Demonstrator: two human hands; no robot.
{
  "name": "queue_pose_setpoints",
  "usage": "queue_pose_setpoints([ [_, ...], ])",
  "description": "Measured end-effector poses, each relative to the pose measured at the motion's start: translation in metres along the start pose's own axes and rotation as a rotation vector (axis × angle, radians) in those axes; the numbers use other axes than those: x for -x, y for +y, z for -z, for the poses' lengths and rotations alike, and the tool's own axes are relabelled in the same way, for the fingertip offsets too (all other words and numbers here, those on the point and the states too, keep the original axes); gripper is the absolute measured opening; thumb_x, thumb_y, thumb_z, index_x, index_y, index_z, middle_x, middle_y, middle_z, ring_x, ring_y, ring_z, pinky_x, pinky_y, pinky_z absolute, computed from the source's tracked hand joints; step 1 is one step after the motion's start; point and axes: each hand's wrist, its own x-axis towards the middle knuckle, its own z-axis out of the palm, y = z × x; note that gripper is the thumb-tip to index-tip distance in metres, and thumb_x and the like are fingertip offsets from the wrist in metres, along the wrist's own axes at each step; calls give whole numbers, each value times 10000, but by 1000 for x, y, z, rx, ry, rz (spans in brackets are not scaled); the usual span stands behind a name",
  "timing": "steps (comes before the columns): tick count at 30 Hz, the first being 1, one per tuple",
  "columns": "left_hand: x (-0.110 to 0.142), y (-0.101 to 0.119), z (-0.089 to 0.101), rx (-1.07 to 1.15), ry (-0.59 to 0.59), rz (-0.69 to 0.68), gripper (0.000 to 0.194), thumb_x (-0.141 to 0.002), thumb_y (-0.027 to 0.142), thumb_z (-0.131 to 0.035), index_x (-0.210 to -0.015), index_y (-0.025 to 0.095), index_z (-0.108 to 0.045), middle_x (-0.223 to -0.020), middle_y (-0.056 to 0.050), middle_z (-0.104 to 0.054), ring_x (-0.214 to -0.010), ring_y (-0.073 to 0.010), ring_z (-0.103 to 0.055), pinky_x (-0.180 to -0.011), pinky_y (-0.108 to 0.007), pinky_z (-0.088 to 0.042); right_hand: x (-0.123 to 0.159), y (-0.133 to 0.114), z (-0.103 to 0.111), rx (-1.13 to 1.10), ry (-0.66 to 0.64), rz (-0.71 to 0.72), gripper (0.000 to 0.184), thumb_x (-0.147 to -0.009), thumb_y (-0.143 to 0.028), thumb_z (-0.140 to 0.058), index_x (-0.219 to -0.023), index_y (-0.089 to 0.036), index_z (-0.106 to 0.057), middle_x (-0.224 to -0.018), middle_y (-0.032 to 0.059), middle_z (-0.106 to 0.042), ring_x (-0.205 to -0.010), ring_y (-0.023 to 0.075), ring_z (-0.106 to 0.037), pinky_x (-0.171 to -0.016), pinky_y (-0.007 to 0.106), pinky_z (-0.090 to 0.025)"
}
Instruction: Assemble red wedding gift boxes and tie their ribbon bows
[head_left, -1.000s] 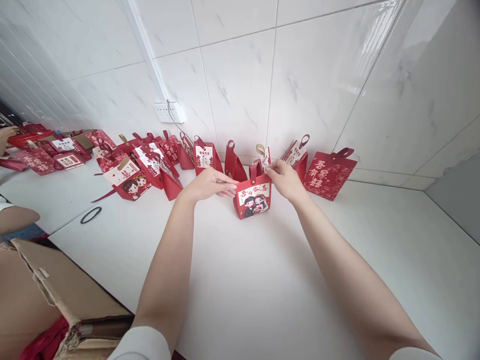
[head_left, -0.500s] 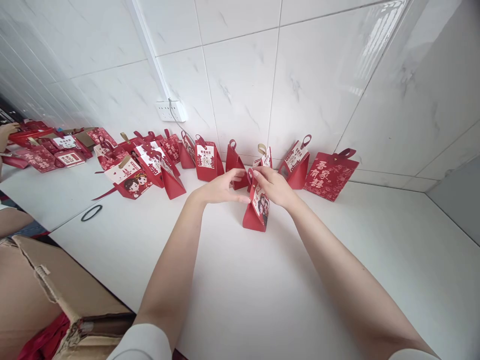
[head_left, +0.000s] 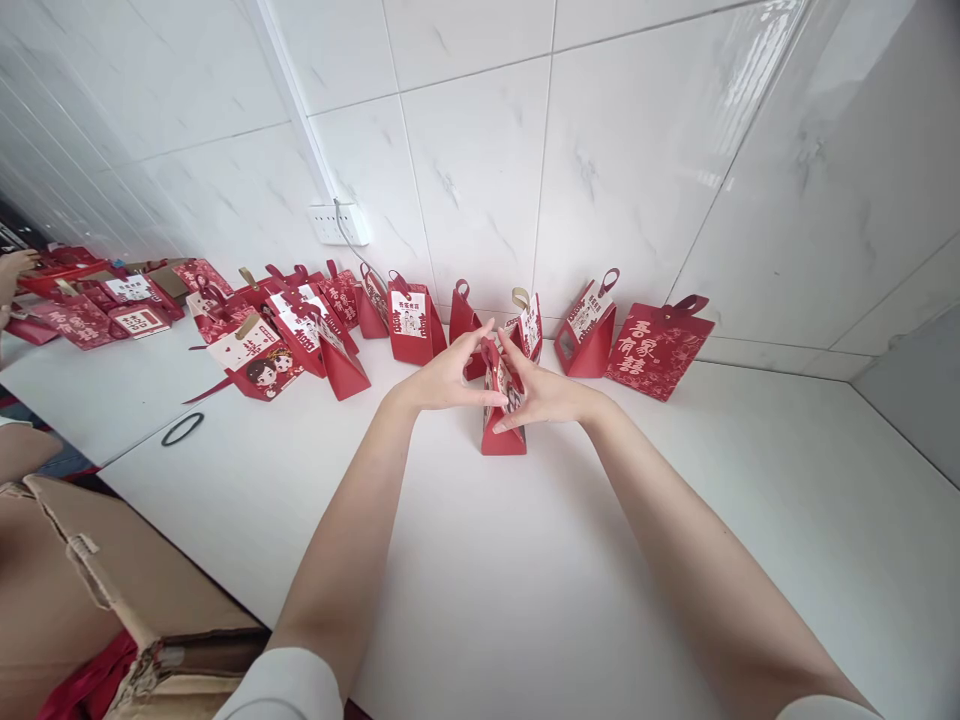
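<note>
A small red gift box (head_left: 501, 432) with a cartoon couple on its side stands on the white counter (head_left: 525, 580), turned edge-on to me. My left hand (head_left: 444, 378) presses its left face and my right hand (head_left: 541, 388) presses its right face. Both hands pinch the top of the box together, thumbs low and fingers raised. Behind it, a row of similar red boxes (head_left: 411, 322) with loop handles leans along the tiled wall.
More red boxes (head_left: 255, 350) lie piled at the left. A black ring (head_left: 181, 429) lies on the counter. A torn cardboard carton (head_left: 90, 600) sits at the lower left. Another person's hand (head_left: 11, 272) shows at the far left edge. A wall socket (head_left: 341, 222) is above the row.
The box was facing me with its picture front; it has been turned sideways, and both hands have shifted from its top corners to squeeze its two faces together.
</note>
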Motion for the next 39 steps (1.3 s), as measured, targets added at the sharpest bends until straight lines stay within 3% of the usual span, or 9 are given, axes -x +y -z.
queue_pose_setpoints([
  [7,6,3,8,0,65,10,1052,-587,390,-820,-1474,324,-259,-1525,-87,-275,-1379,-309,-306,-1126,-473,-308,-4,-4,-8,-37,34,145,1340,-628,-316,-819,-1459,-309,231,-1581,101,-113,-1416,268,-244,-1116,448,-288],
  [11,7,-1,11,156,9,55,1036,-603,341,-817,-1477,290,-262,-1512,-109,-308,-1345,-290,-375,-1099,-437,-360,-5,-5,-12,-57,4,139,1281,-658,-319,-797,-1478,-315,187,-1576,101,-138,-1388,249,-314,-1089,418,-341],
  [15,10,0,18,289,-87,75,1004,-636,315,-798,-1479,292,-254,-1525,-104,-298,-1349,-273,-385,-1104,-416,-352,-6,-3,-11,14,26,92,1277,-607,-405,-830,-1514,-285,61,-1552,114,-221,-1398,268,-284,-1113,431,-297],
  [18,16,1,28,307,-112,113,920,-700,314,-746,-1475,321,-250,-1514,-79,-330,-1347,-257,-393,-1091,-401,-361,-2,-2,1,-4,91,-5,1027,-748,-454,-717,-1516,-253,-65,-1331,118,-546,-1184,248,-549,-992,425,-435],
  [20,20,-1,34,230,-14,162,790,-750,327,-691,-1446,331,-316,-1485,-59,-381,-1313,-244,-433,-1050,-380,-406,4,-2,13,-5,154,-82,803,-850,-446,-601,-1489,-227,-166,-1052,81,-692,-916,216,-665,-862,398,-503],
  [25,22,-15,42,-125,231,396,554,-741,351,-646,-1266,217,-533,-1233,-90,-591,-1044,-254,-602,-877,-369,-497,14,1,32,156,153,-149,424,-861,-370,-570,-1250,-213,-503,-750,6,-698,-702,180,-651,-719,327,-499],
  [28,22,-19,41,-165,198,476,521,-729,317,-629,-1228,187,-555,-1083,-85,-658,-946,-248,-634,-803,-352,-508,10,2,28,265,149,-128,307,-843,-385,-575,-1099,-220,-612,-753,-1,-689,-703,174,-632,-674,302,-480],
  [33,21,-11,38,-105,136,401,427,-781,403,-595,-1174,239,-614,-1043,-52,-696,-979,-233,-635,-817,-332,-502,3,-5,18,312,95,-2,194,-814,-297,-598,-986,-225,-653,-847,8,-704,-760,181,-639,-691,299,-487],
  [39,17,-5,33,151,18,409,471,-800,572,-553,-1084,213,-666,-1024,-67,-707,-951,-202,-661,-863,-336,-514,9,-15,23,348,257,84,415,-816,-128,-514,-1192,-281,-600,-1099,17,-681,-888,198,-659,-810,350,-505],
])
